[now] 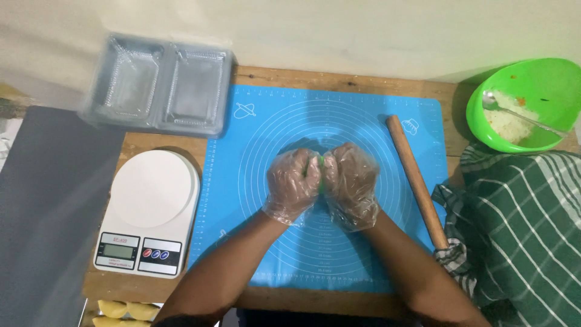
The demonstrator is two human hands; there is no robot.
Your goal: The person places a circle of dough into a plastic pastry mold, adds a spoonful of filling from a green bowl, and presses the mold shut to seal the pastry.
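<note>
**Gloved hands closed around green lump at mat centre**

Pressed knuckle to knuckle over the blue silicone baking mat (pixel 254 242): left hand (pixel 292 183) and right hand (pixel 351 183), both in clear plastic gloves, fingers curled tight around a small green lump (pixel 322 163), mostly hidden. Just right, a wooden rolling pin (pixel 416 180). Left, a white kitchen scale (pixel 148 209). Far right, a green bowl (pixel 544 75) with rice and spoon.

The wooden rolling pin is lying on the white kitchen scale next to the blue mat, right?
Not quite. In the head view the wooden rolling pin lies on the blue silicone mat, at its right side. The white kitchen scale has nothing on it.
</note>
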